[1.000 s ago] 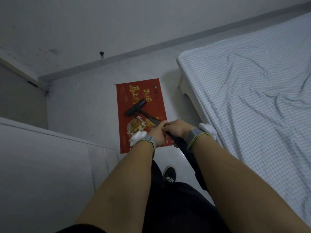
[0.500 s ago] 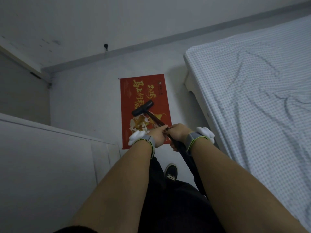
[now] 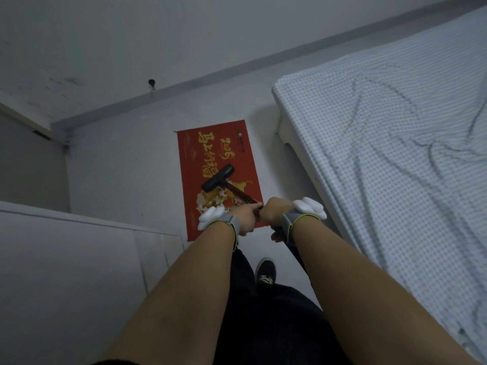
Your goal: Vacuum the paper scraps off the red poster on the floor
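Nozzle (image 3: pixel 218 178): now lying higher on the poster (image 3: pixel 218 177) than a second ago, having been pushed toward 12 o'clock, beyond the scraps (image 3: pixel 214 200). Both hands, left hand (image 3: pixel 243 216) and right hand (image 3: pixel 274 212), are clenching the vacuum wand (image 3: pixel 241 194) at the poster's 5 o'clock corner. Scraps: lying at the nozzle's 6 o'clock, apparently still awaiting a return pull.

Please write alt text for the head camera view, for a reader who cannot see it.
Both hands, left hand and right hand, grip a vacuum wand whose black vacuum head rests on a red poster on the floor, just above white paper scraps. A bed stands to the right.
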Action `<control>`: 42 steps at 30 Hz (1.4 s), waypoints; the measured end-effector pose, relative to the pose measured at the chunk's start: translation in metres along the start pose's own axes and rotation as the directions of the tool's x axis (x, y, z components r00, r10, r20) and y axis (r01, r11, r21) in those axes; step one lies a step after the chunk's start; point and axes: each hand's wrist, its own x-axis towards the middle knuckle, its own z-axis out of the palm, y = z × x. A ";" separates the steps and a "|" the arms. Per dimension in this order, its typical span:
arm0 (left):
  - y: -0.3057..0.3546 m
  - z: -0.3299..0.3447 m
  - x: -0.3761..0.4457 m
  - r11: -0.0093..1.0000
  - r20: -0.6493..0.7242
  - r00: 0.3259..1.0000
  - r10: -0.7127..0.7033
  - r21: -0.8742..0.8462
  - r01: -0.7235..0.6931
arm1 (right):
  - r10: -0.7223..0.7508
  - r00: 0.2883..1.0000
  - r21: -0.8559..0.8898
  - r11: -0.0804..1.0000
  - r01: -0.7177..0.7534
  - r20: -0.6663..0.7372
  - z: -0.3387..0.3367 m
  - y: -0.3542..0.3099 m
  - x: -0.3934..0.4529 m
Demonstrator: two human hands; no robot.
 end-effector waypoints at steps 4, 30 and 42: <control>0.016 0.002 -0.009 0.992 0.019 0.999 0.028 -0.126 -0.026 | 0.016 1.000 0.000 1.000 -0.016 -0.012 -0.010 0.010 -0.004; 0.007 -0.003 -0.008 0.936 -0.341 0.939 0.051 -0.311 -0.164 | -0.108 0.991 0.060 0.992 0.113 -0.083 -0.032 -0.017 0.015; -0.047 -0.019 0.012 0.987 -0.195 0.981 0.020 -0.150 -0.050 | -0.017 0.999 -0.100 0.995 0.014 -0.035 0.014 -0.043 0.046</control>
